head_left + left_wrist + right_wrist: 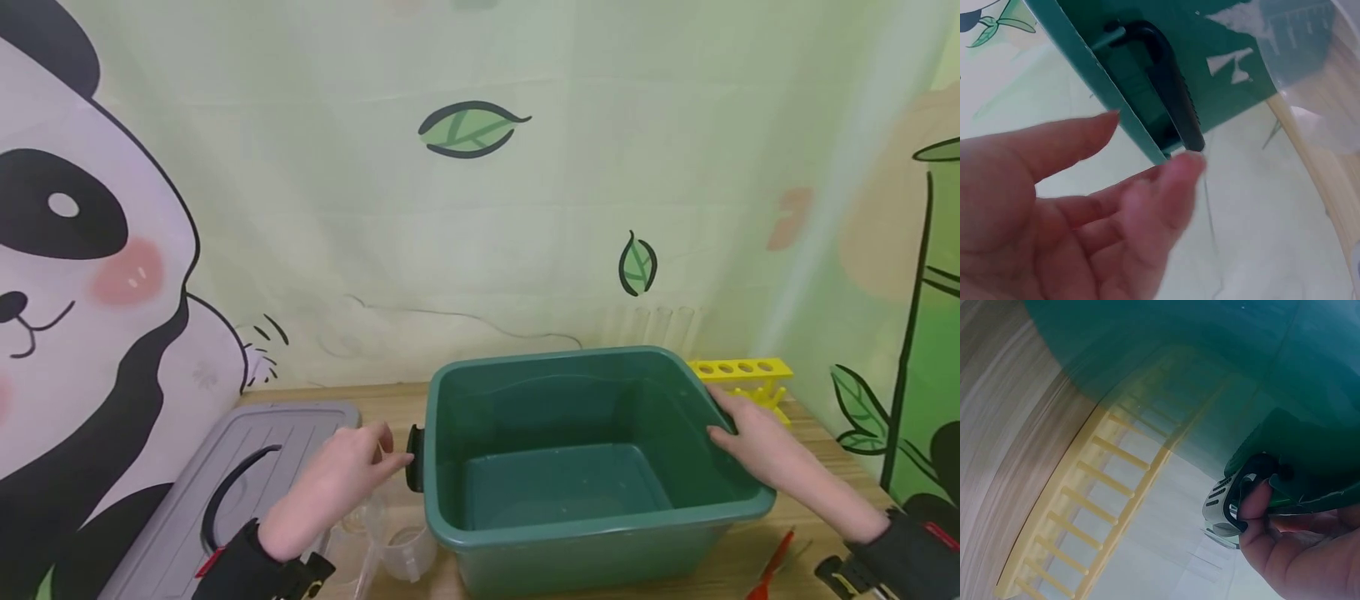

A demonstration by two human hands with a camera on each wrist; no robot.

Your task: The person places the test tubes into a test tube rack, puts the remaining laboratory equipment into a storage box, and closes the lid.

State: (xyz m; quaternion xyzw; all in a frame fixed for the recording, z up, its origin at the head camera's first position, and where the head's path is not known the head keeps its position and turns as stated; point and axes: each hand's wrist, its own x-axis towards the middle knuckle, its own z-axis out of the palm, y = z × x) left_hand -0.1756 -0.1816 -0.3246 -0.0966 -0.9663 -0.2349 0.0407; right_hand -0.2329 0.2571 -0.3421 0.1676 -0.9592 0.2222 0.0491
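Note:
A green plastic bin (592,527) stands on the wooden table, its inside bare. At its left end a black handle (415,458) sticks out. My left hand (341,471) is beside that handle. In the left wrist view, the thumb and fingers are apart and hold nothing, with the fingertips just below the handle's lower end. At the bin's right end is my right hand (761,450). The right wrist view shows its fingers curled at a black-and-grey handle (1217,503), one fingertip inside the loop.
A grey lid (307,425) with a black curved handle lies at the left. Clear plastic cups (408,552) stand near the bin's left front. Behind the right hand is a yellow test tube rack (738,368), with clear tubes (660,329) nearby. A red-handled tool (772,562) lies front right.

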